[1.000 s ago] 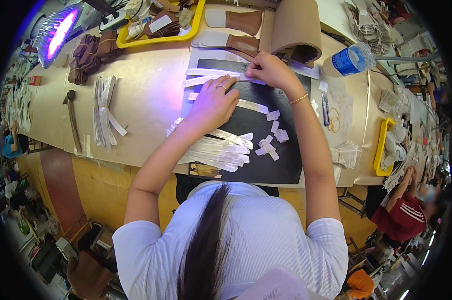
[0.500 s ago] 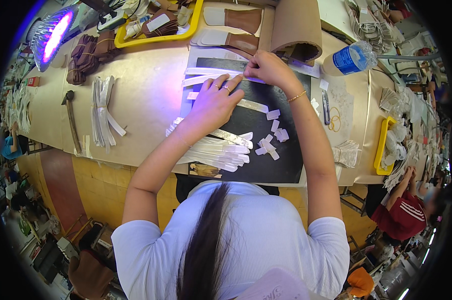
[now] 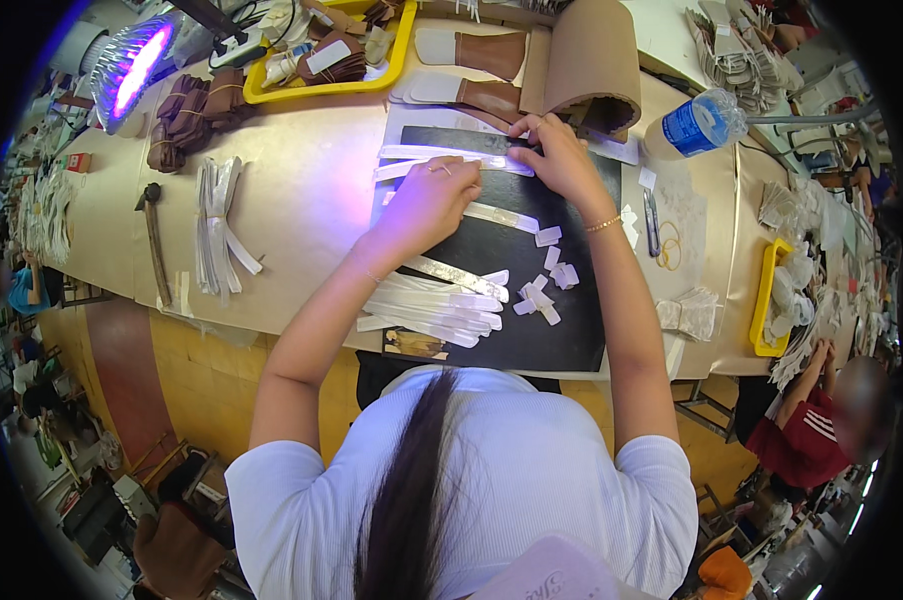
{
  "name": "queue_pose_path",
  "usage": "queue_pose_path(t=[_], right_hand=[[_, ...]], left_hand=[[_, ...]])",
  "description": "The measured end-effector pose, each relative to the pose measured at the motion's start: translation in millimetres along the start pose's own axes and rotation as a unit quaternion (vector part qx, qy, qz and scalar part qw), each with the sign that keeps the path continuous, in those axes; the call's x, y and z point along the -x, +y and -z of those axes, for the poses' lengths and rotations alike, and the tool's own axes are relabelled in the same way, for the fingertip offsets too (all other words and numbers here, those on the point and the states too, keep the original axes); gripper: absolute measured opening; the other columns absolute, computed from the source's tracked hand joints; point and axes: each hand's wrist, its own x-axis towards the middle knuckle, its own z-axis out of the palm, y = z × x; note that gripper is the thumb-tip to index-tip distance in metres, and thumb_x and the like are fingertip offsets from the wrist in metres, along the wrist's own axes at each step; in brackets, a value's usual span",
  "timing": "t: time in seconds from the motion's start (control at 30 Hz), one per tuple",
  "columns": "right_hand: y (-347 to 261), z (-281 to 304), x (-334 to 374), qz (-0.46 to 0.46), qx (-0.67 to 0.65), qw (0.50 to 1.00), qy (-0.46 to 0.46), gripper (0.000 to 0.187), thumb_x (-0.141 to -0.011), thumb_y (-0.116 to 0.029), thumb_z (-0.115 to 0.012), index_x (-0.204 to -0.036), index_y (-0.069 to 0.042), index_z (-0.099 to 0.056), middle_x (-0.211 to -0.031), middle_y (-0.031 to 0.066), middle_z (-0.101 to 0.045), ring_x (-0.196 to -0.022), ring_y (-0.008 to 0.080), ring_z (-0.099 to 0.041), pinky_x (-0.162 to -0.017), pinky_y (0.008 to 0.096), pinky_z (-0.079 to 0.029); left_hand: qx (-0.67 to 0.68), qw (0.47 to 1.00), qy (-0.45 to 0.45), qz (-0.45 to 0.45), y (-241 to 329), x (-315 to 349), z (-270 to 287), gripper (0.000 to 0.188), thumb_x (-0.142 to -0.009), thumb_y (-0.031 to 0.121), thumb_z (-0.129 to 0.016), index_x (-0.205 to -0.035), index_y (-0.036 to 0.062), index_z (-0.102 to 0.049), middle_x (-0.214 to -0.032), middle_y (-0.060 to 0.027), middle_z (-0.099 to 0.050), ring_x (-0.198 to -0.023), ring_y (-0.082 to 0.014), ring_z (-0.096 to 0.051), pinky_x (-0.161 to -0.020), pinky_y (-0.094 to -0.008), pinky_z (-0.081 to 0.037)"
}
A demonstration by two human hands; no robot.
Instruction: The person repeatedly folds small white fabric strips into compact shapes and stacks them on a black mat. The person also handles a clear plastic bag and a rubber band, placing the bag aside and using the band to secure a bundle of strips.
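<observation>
On the black board, my left hand has its fingers bent together at a thin white strip. The fingertips press or pinch the strip near its middle. My right hand is at the strip's right end, thumb and forefinger apart, the thumb close to the strip. Another white strip lies alongside, partly behind the left hand. Nearer to me is a single strip, then a fanned pile of white strips. Several small white tabs lie right of the pile.
A hammer and a strip bundle lie left. Brown pieces, a yellow tray and a curved brown roll stand behind. Rightward are a plastic bottle, a cutter and rubber bands. A lit lamp hangs far left.
My right hand has moved slightly right and its thumb and forefinger have spread from a pinch. My left hand's fingers have drawn in from a spread pose onto the strip.
</observation>
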Motion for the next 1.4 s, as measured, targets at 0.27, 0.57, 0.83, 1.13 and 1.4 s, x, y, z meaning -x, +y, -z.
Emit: queue_pose_path(t=[0.27,0.57,0.83,1.13,1.4], right_hand=[[-5.3,-11.9,22.6,0.143,0.032,0.985,0.094,0.019,-0.082,-0.018,-0.074,-0.099,-0.013,-0.071,-0.098,0.0061,-0.062,-0.099,0.0271,-0.06,-0.086,0.0418,-0.046],[-17.9,8.2,56.8,-0.025,-0.119,0.992,-0.025,0.014,-0.085,-0.012,-0.073,-0.091,0.0,-0.069,-0.083,0.0116,-0.071,-0.074,0.0198,-0.068,-0.071,0.032,-0.052],[-16.2,-14.0,60.4,0.074,-0.014,0.994,0.073,0.017,-0.082,-0.018,-0.076,-0.093,-0.007,-0.072,-0.085,0.0111,-0.065,-0.078,0.0271,-0.066,-0.069,0.0378,-0.051],[-66.4,19.2,78.3,0.159,-0.203,0.947,0.189,0.017,-0.081,-0.005,-0.076,-0.097,-0.005,-0.069,-0.088,0.0067,-0.061,-0.072,0.0205,-0.062,-0.066,0.0302,-0.05],[-75.4,27.3,98.8,0.131,-0.223,0.945,0.202,0.012,-0.083,-0.005,-0.076,-0.095,-0.002,-0.072,-0.084,0.0073,-0.066,-0.075,0.0157,-0.062,-0.069,0.0261,-0.047]], left_hand=[[-0.049,0.997,0.066,-0.009,-10.2,-15.3,12.7,0.015,-0.098,0.018,-0.056,-0.102,0.0046,-0.061,-0.091,-0.0143,-0.069,-0.093,-0.0346,-0.064,-0.081,-0.0463,-0.047],[-0.018,0.999,0.028,0.024,-19.4,-23.3,18.7,0.018,-0.098,0.021,-0.057,-0.099,0.0044,-0.062,-0.091,-0.0167,-0.069,-0.087,-0.0351,-0.066,-0.078,-0.0441,-0.05],[0.389,0.908,0.035,0.15,-10.9,-10.9,25.3,0.031,-0.097,0.018,-0.065,-0.121,-0.0004,-0.065,-0.097,-0.0067,-0.071,-0.089,-0.0148,-0.067,-0.079,-0.0295,-0.054],[0.522,0.842,0.02,0.135,29.7,11.2,25.4,0.035,-0.091,0.005,-0.068,-0.124,-0.0048,-0.062,-0.094,-0.0113,-0.072,-0.086,-0.0158,-0.07,-0.078,-0.0263,-0.055],[0.3,0.942,0.145,0.033,68.5,22.4,16.8,0.024,-0.091,0.007,-0.07,-0.114,0.0029,-0.071,-0.1,-0.0089,-0.076,-0.07,-0.009,-0.066,-0.06,-0.0232,-0.054]])
